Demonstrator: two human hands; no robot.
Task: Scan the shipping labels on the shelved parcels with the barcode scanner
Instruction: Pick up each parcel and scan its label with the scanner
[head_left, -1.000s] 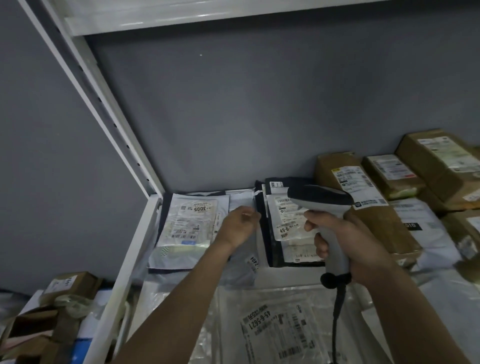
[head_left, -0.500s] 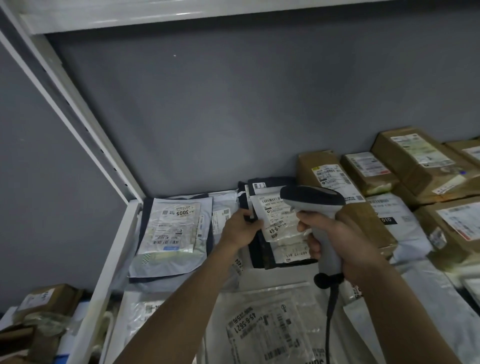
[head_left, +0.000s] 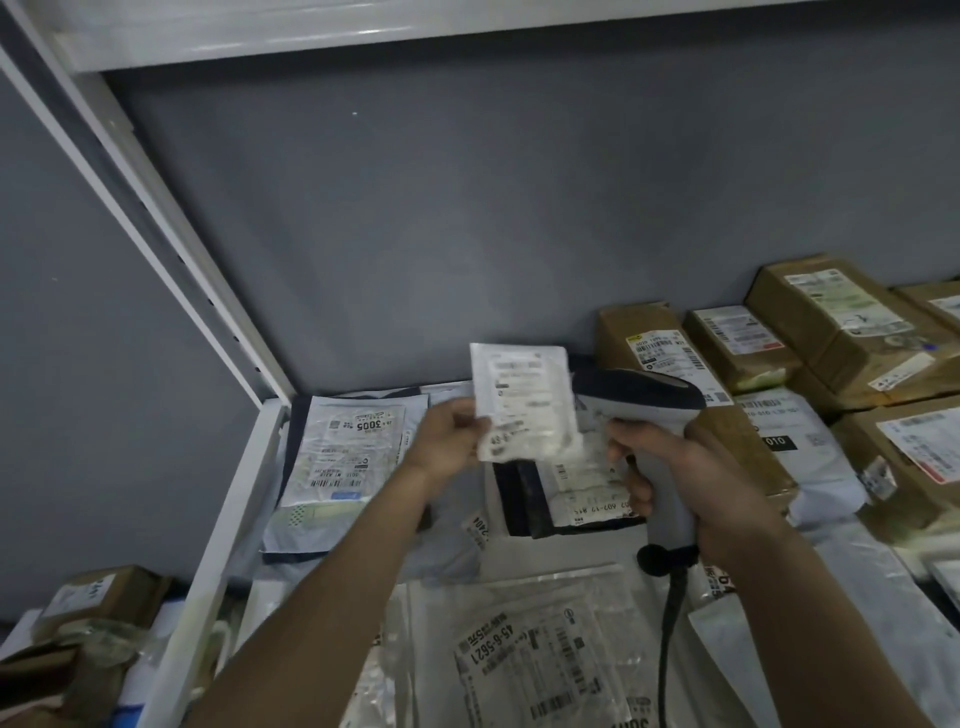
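My left hand (head_left: 448, 446) pinches the left edge of a small white labelled packet (head_left: 524, 402) and holds it upright above the shelf. My right hand (head_left: 691, 478) grips the handle of the grey barcode scanner (head_left: 636, 397), whose dark head points left, right behind the packet. Under the packet lies a dark mailer (head_left: 530, 499) with a white label. A clear bag marked 3005 (head_left: 337, 457) lies flat at the left of the shelf. The scanner's cable (head_left: 667, 634) hangs down from the handle.
Brown cardboard parcels (head_left: 841, 332) with labels are stacked at the right, with a grey poly bag (head_left: 800, 452) in front. A clear bag marked 45-6-5621 (head_left: 530, 660) lies nearest me. The white shelf upright (head_left: 156, 249) slants at the left; boxes (head_left: 88, 608) sit lower left.
My left hand has lifted the small white packet off the dark mailer and raised it in front of the scanner head. The right hand keeps its grip on the scanner.
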